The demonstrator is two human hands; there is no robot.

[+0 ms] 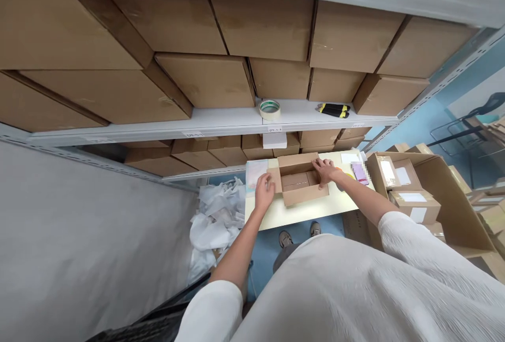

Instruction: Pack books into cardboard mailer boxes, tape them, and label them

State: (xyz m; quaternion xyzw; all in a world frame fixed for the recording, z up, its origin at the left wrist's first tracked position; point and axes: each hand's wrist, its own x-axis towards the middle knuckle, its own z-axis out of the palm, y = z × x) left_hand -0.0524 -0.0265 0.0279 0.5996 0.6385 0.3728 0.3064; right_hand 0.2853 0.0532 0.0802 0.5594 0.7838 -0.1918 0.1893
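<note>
An open cardboard box (pixel 305 195) sits on a pale yellow tabletop (pixel 272 220), its flaps folded outward and its inside facing up. At the box's left flap is my left hand (pixel 264 193), fingers curled against the cardboard. My right hand (pixel 325 171) grips the right end of the box, with the fingers over the edge and the thumb low near the front corner. To the right of that hand lie a purple item (pixel 359 172), partly blurred out, and a white paper (pixel 349 158).
Shelves packed with cardboard boxes (pixel 270 21) rise in front. On the shelf edge are a tape roll (pixel 270 110) and black-and-yellow cutters (pixel 333 110). Crumpled white wrapping (pixel 215 218) is piled left of the table. A large carton (pixel 445 200) holding labelled boxes stands on the right.
</note>
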